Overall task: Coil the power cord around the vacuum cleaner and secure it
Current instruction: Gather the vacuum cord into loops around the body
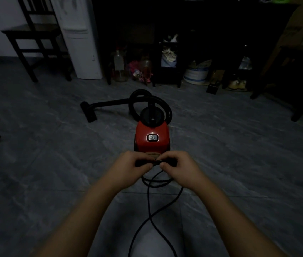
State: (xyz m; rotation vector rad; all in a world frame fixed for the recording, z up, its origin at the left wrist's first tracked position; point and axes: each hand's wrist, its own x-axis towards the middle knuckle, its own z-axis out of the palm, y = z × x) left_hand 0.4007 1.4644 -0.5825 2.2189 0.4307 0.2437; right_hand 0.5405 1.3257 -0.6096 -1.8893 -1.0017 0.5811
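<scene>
A small red vacuum cleaner (152, 138) stands on the grey floor in the middle of the dim room, its black hose (141, 98) looped behind it. My left hand (132, 168) and my right hand (179, 168) meet just in front of the vacuum's near end. Both pinch a bundled black power cord (155, 162) between fingers and thumbs. Below my hands a few cord loops hang, and two strands (150, 210) cross and trail toward me along the floor.
The hose's rigid tube and floor nozzle (88, 111) lie to the left of the vacuum. A dark chair (33, 43) and a white appliance (80, 38) stand at the back left. Dark shelving (184, 52) with jars, bags and shoes fills the back wall.
</scene>
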